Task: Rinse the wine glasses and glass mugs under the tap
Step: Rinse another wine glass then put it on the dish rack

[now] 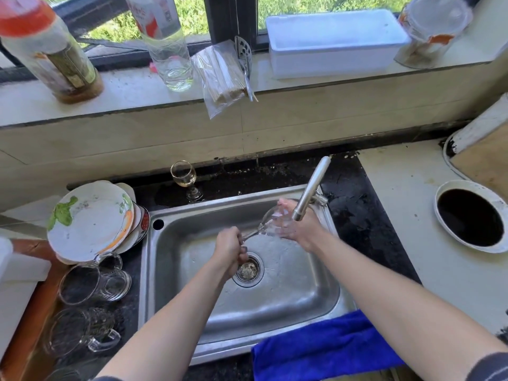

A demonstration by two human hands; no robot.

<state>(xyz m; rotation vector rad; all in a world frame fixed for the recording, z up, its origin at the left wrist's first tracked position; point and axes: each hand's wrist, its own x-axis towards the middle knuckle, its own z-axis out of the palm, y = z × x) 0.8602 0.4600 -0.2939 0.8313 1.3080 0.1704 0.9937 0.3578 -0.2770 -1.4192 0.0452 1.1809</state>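
While both hands work over a single steel sink (302, 292), one wine glass (267, 222) lies tilted almost on its side between them, its bowl just below the spout of the one tap (310, 188) at the far right of the basin. The left hand (229, 250) is clenched round the stem and foot, above the drain. The right hand (298, 225) cups the bowl, fingers wrapped round its far side. Whether water is running is hard to tell.

A second wine glass (183, 174) stands upright on the dark counter behind the sink's far left corner, with a little pale liquid in its bowl; that makes two wine glasses in all.

On the counter left of the sink, two glass mugs (82, 281) lie on their sides, one nearer than the other. A further glass rim shows at the bottom edge, too cut off to identify. Beyond the mugs leans a stack of plates (90, 221); their number is unclear. One blue cloth (324, 350) drapes over the sink's near right edge.
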